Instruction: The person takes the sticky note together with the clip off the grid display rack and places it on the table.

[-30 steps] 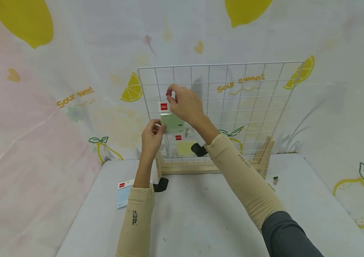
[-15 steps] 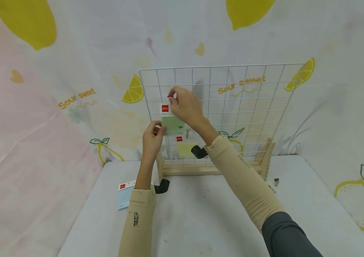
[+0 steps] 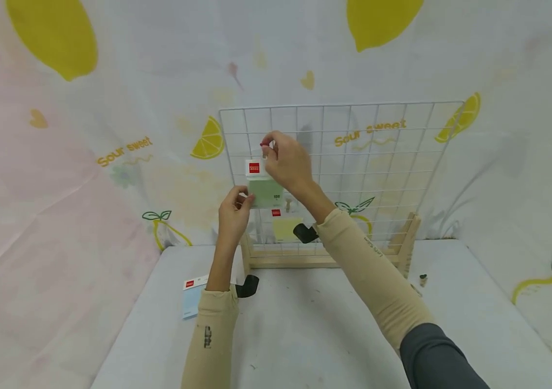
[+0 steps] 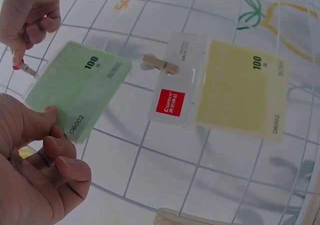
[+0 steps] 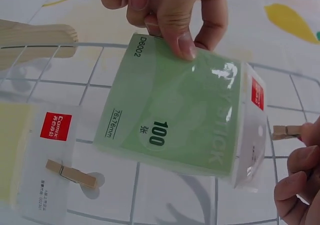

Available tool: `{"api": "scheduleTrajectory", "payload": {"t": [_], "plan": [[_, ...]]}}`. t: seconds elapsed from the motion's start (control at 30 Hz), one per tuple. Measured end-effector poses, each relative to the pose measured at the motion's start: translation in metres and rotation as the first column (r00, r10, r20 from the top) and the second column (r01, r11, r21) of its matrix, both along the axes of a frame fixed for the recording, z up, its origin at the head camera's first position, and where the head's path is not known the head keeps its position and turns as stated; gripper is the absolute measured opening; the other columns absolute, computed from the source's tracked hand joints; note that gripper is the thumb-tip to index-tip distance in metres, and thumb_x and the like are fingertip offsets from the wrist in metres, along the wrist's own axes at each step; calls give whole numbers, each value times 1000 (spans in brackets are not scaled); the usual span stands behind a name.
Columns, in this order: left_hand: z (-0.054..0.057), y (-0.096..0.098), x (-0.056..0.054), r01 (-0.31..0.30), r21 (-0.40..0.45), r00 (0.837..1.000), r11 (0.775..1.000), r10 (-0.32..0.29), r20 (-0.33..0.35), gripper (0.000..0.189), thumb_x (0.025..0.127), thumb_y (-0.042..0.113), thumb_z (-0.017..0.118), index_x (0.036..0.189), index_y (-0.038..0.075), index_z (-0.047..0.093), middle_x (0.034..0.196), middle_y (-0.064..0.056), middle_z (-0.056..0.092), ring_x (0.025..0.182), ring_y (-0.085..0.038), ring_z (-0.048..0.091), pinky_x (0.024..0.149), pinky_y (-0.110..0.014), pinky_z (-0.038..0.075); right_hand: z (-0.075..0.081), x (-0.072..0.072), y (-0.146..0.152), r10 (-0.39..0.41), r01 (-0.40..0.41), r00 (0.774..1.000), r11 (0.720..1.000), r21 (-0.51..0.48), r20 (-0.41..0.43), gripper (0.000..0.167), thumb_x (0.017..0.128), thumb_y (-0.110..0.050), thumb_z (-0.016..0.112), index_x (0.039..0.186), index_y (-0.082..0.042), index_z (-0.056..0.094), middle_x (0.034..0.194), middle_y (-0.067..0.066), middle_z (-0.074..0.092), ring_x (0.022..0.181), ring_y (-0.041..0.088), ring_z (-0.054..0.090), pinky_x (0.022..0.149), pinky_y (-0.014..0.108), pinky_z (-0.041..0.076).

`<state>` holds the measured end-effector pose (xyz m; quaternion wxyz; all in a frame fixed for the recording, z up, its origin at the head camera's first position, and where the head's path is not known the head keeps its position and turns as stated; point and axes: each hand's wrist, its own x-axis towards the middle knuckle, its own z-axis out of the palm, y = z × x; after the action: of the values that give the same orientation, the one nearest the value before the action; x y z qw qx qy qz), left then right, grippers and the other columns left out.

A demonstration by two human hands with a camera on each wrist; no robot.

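My left hand [image 3: 234,216] pinches a green sticky-note pack [image 5: 172,107] at its lower left edge, between thumb and fingers. The pack lies against a white wire grid [image 3: 378,154], its clear header with a red label uppermost. Just above that header, my right hand [image 3: 289,162] pinches a small wooden clothespin [image 5: 286,131] with a pinkish-red top. Whether the clothespin's tips touch the header or a wire, I cannot tell. Below hangs a yellow sticky-note pack [image 4: 242,90], held on the grid by a second clothespin [image 4: 161,64].
A blue sticky-note pack [image 3: 192,301] lies on the white table [image 3: 300,329], partly hidden by the left forearm. A wooden base [image 3: 300,261] with an upright post carries the grid. Another small clip [image 3: 423,280] with a dark top lies right of it.
The whole head view has shifted slightly down and right. Both hands keep their holds on the green pack and the clothespin, with hardly any movement against the grid.
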<state>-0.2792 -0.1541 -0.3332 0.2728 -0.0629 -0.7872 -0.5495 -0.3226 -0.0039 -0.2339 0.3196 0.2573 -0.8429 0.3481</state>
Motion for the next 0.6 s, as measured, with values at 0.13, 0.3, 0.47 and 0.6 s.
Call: {"api": "scheduleTrajectory", "payload": {"t": [0.13, 0.3, 0.47, 0.6], "plan": [[1, -1, 2, -7, -16, 1000, 1000, 7, -18, 11, 97, 10, 62, 107, 4, 64, 79, -12, 57, 71, -21, 51, 62, -31, 41, 2, 2, 0, 9, -10, 999, 1000, -25, -33, 12, 96, -11, 58, 104, -8, 67, 74, 3, 55, 62, 17, 48, 51, 28, 35], [-1, 1, 5, 3, -9, 1000, 1000, -3, -31, 10, 97, 9, 63, 106, 5, 64, 78, -11, 56, 70, -21, 50, 62, -32, 40, 2, 8, 8, 26, -26, 999, 999, -23, -21, 12, 97, -13, 59, 105, -8, 66, 75, 3, 56, 62, 17, 48, 50, 28, 35], [-2, 2, 10, 13, -19, 999, 1000, -14, -30, 11, 98, 10, 62, 108, 5, 63, 79, -12, 56, 71, -22, 51, 63, -33, 40, 0, 16, 15, 27, -27, 1000, 1000, -11, -3, 11, 97, -14, 59, 103, -9, 67, 73, 3, 54, 61, 17, 47, 49, 29, 32], [-2, 2, 15, -10, -41, 1000, 999, 9, -23, 12, 98, 11, 62, 109, 6, 63, 80, -12, 58, 72, -22, 52, 64, -33, 41, -4, 23, 20, 52, -51, 999, 998, 21, -5, 11, 97, -14, 59, 104, -8, 66, 73, 3, 54, 62, 17, 47, 50, 29, 34]]}}
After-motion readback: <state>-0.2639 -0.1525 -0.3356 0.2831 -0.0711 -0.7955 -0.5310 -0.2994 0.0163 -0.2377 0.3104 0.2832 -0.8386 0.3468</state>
